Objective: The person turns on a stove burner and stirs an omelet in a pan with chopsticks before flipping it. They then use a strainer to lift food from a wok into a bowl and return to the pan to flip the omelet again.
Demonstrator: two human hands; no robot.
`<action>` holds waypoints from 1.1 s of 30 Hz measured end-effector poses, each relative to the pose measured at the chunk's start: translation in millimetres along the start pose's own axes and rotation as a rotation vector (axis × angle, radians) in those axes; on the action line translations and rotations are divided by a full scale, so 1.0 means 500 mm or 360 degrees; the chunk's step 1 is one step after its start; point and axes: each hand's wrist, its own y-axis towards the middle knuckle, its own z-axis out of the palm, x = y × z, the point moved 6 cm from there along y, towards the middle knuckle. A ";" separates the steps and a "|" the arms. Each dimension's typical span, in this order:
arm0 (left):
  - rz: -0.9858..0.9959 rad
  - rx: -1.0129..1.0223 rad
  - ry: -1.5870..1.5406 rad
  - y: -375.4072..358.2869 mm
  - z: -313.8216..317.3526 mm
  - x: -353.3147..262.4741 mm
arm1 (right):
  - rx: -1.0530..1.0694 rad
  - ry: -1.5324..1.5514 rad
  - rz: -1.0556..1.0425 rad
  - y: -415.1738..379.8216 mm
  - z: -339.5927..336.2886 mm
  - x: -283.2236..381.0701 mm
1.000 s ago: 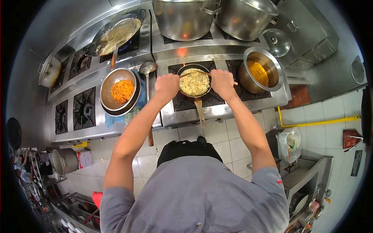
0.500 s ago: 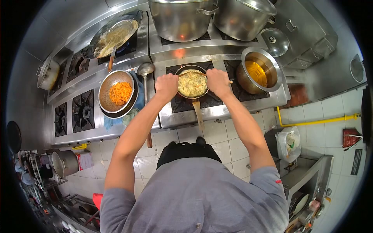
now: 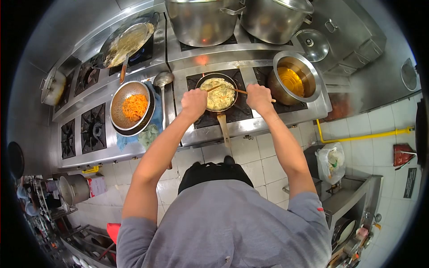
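A frying pan [image 3: 223,117] sits on the front burner, its long handle pointing at me. Pale yellow, egg-like food [image 3: 220,99] with darker flecks fills it. My left hand [image 3: 194,103], at the pan's left rim, is closed around a thin wooden utensil [image 3: 214,88] whose end reaches over the food. To the right of the pan, my right hand [image 3: 259,98] grips another slim wooden utensil [image 3: 241,91]; its tip meets the pan's right side and its butt sticks out past the fist. The exact kind of these utensils cannot be made out.
Right of the pan stands a deep pot [image 3: 309,90] of amber liquid. On the left are a perforated bowl [image 3: 117,109] of shredded orange food and a ladle [image 3: 163,79]. Large stockpots [image 3: 201,27] and a wok [image 3: 105,56] occupy the back. A yellow pipe [image 3: 357,137] runs right.
My hands have drawn back toward me and moved apart, off the pan's rim. More of the food shows. The view has shifted slightly, and both hands keep their grip.
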 end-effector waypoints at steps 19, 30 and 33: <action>-0.0077 0.0060 -0.0054 -0.057 -0.031 0.004 | -0.0086 -0.0039 -0.0062 0.001 -0.045 -0.038; 0.0062 0.0063 0.0029 -0.064 -0.014 -0.019 | -0.0040 -0.0130 -0.0131 -0.006 -0.025 -0.041; 0.0000 0.0027 0.0010 -0.065 -0.043 -0.001 | -0.0066 -0.0058 -0.0081 -0.015 -0.056 -0.044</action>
